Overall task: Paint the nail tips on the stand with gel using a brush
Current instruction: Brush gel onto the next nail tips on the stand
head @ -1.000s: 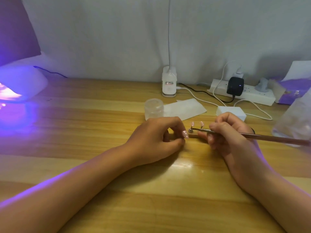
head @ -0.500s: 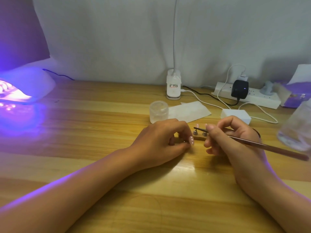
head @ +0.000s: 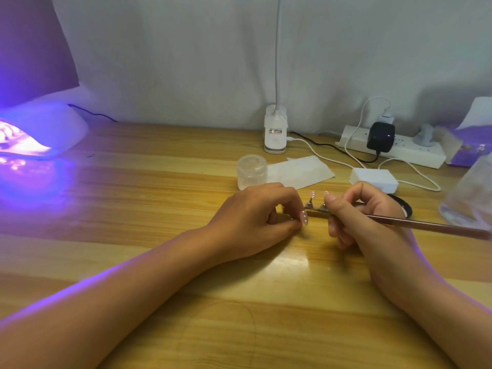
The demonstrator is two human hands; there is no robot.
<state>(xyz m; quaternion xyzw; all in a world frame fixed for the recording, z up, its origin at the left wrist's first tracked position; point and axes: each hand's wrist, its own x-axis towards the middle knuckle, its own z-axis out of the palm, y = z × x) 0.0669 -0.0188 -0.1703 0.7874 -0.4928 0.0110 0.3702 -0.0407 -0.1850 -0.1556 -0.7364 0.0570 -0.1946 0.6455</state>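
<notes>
A: Middle of the frame, both hands down on the wooden table (head: 133, 209). The left hand (head: 255, 217) has its fingers curled in, pinching the near end of the stand (head: 316, 212), and a nail tip (head: 383, 217) sits right at those fingertips.

B: And the right hand (head: 354, 217) is clamped on the brush (head: 426, 225), pen-style. The long handle runs off to the right edge of the frame, with its working end pointing left.

A: That's the relation that matters. The brush lies almost level, left to right, along the stand, and the nail tip lies just left of the brush's front end.

B: Two more tips (head: 313, 194) stand upright on pegs behind, between the hands. The right hand is nearer those.

A: The gel jar (head: 251, 172) is just above the left hand, with the glowing lamp (head: 42, 134) far upper left.

B: I'd say a short reach left puts bristles on that held tip.
</notes>
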